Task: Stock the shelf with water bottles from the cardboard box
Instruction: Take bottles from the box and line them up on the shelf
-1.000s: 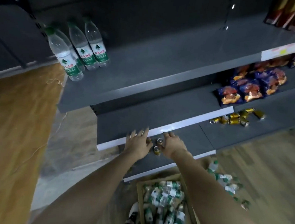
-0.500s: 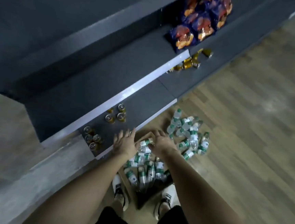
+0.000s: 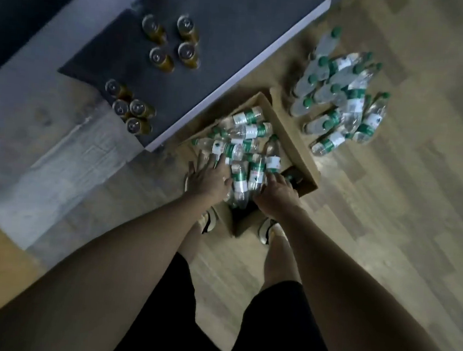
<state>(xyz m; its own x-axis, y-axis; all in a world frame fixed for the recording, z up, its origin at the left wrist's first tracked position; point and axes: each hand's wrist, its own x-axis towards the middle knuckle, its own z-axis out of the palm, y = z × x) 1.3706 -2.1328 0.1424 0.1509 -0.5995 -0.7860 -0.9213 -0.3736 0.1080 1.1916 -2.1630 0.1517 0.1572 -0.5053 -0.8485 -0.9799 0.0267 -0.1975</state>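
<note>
Head view: person bends over the cardboard box, both hands down among its water bottles.
Cans: upright on the shelf, left of the hands.
Left hand: fingers spread on a bottle.
Right hand: curled over bottles; grasp unclear.
Loose bottles: floor, right of the hands.

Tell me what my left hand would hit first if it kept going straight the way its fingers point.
Probably the water bottles in the cardboard box: your left hand points up and right into them, fingertips already at one, though depth is unclear.
</note>
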